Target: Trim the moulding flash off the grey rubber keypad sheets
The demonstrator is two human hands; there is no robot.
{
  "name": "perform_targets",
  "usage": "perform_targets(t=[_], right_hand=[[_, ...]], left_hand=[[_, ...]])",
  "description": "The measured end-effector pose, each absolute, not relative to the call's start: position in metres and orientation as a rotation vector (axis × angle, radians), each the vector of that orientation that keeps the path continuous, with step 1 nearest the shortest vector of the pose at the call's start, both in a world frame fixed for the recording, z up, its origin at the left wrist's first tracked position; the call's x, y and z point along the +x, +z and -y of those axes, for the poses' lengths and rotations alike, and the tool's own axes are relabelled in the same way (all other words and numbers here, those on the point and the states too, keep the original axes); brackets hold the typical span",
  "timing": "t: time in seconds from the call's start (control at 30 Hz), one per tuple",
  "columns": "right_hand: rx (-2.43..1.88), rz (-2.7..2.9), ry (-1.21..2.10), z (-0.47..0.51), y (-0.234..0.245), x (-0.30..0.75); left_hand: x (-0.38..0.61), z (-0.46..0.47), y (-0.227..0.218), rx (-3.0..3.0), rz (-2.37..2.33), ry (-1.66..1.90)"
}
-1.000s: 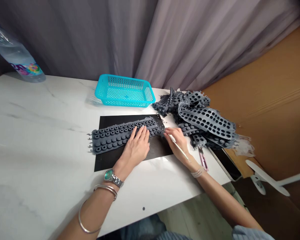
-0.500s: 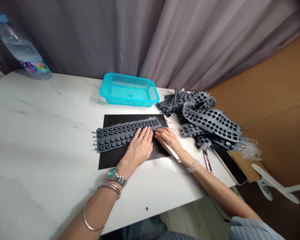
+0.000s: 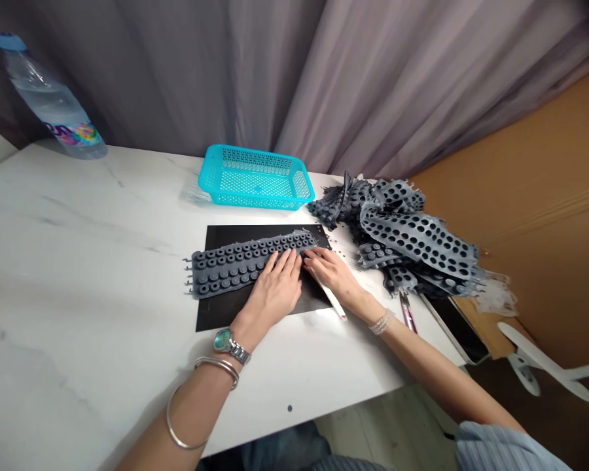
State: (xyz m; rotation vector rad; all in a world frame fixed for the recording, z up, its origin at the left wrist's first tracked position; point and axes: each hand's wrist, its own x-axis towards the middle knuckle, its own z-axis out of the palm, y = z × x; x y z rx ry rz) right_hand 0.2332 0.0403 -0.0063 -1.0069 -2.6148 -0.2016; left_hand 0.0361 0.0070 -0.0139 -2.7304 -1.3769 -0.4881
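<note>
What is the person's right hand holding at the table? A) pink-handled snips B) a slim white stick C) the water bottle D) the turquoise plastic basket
B: the right hand has the slim white stick tucked under its fingers, with the stick's end poking out beyond the hand.

Compared with a second ago, the right hand (image 3: 334, 278) has slid toward 9 o'clock, carrying its thin white tool (image 3: 330, 296), and now sits just beside the left hand (image 3: 272, 294). The marble table (image 3: 88, 261) has shifted slightly toward 3 o'clock in view.
</note>
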Motion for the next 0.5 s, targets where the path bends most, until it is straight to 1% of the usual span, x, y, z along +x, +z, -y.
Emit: perform_targets(t=[0.07, 0.13, 0.2, 0.3, 0.37, 0.43, 0.5], right_hand=[[-0.961, 2.626, -0.133, -0.041, -0.007, 0.232], [-0.992, 2.492, -0.020, -0.042, -0.010, 0.232], [-1.121, 2.224, 0.025, -0.043, -0.013, 0.234], [-1.358, 1.790, -0.023, -0.040, -0.013, 0.245], [-1.468, 1.643, 0.027, -0.037, -0.012, 0.254], [-1.516, 1.627, 0.107, -0.032, -0.010, 0.262], [-1.491, 1.733, 0.122, -0.028, -0.010, 0.267]], left_hand=[[0.036, -0.007, -0.014, -2.731, 1.377, -0.498], [0.036, -0.007, -0.014, -2.730, 1.381, -0.514], [0.035, -0.007, -0.014, -2.729, 1.389, -0.528], [0.035, -0.008, -0.014, -2.737, 1.386, -0.533], [0.035, -0.008, -0.014, -2.747, 1.376, -0.525], [0.035, -0.008, -0.014, -2.751, 1.372, -0.509], [0.035, -0.008, -0.013, -2.748, 1.374, -0.493]])
